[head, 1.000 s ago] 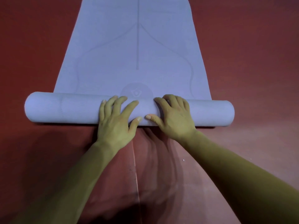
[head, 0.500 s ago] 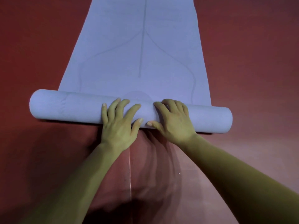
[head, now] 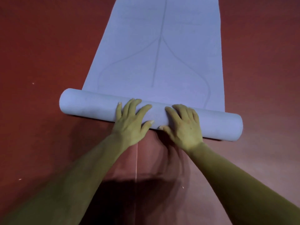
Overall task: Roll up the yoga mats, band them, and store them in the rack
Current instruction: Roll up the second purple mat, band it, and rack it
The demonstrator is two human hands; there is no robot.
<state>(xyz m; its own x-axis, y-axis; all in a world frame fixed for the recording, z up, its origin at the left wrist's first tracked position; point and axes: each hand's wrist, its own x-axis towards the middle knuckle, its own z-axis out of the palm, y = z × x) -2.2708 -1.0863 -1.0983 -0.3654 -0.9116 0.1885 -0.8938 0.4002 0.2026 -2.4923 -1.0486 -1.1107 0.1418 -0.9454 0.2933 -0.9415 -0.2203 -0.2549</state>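
Likely an exercise studio: smooth red floor [head: 42, 51] and a lavender yoga mat [head: 162, 46].

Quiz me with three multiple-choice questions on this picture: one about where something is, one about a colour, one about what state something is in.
1. Where do the left hand and the right hand rest?
A) on the roll
B) in the air
C) on the person's knees

2. What colour is the floor?
A) green
B) reddish brown
C) white

3. How far along is the mat?
A) fully rolled
B) partly rolled
C) wholly flat

Answers:
1 A, both hands lie side by side on the middle of the roll.
2 B, reddish brown shows all round the pale lilac mat.
3 B, a long flat stretch runs from the roll to the picture's top edge.
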